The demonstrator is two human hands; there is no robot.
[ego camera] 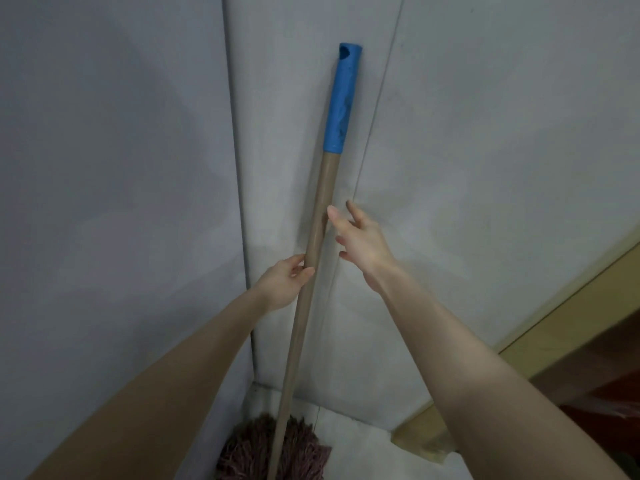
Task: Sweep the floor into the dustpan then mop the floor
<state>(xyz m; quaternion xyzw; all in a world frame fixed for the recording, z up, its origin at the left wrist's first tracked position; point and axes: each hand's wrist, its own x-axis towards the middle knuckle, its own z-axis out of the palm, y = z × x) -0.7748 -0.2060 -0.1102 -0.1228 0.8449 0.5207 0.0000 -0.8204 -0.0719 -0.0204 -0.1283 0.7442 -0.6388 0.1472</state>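
1. While you're facing into the corner, you've got exactly one mop [313, 237] in front of you. It stands nearly upright and tips a little to the right at the top, against the right-hand wall [485, 133].
2. One blue cap [343, 98] sits on the top end of the tan wooden handle [294, 341], and it's up against that wall or close to it. I can't say for sure that they touch.
3. One stringy reddish-brown mop head [256, 445] is down on the pale floor [346, 441], tucked right into the corner where the two walls meet. The other one, the left wall [104, 168], is plain grey too.
4. Both of your hands are in shot, so that's two, with bare forearms.
5. Your left hand [285, 282] has hold of the handle about halfway up, with the thumb across the front and the fingers wrapped round the back.
6. Your right hand [362, 242] is higher up and just to the right of the handle, wide open with the fingers spread and nothing in it. The thumb tip [332, 212] is right at the edge of the wood, though I can't tell whether it's actually touching.
7. One yellowish wooden trim strip [554, 327] runs diagonally along the bottom of the right wall, and there's something dark red-brown beyond it, too blurry to make out.
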